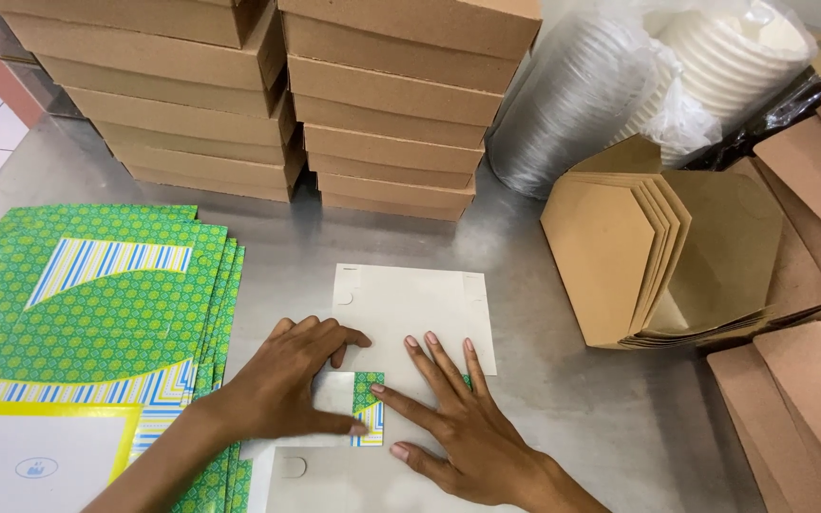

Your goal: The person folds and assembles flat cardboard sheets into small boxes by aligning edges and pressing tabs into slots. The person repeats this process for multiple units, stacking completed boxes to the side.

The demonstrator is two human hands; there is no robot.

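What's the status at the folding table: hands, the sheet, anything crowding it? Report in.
Left hand and right hand flat, pressing the white box blank. One printed flap folded up. Green printed stack lies close left; nothing on the sheet.

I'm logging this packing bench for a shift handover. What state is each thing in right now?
left hand: flat, pressing a folded flap of the box blank.
right hand: fingers spread, flat on the blank.
box blank: lying plain side up, one printed flap folded over.
green printed blanks: unfolded, stacked flat.
brown boxes: closed, stacked in two piles.
kraft cartons: collapsed, nested together.
white cups: nested, bagged in plastic.
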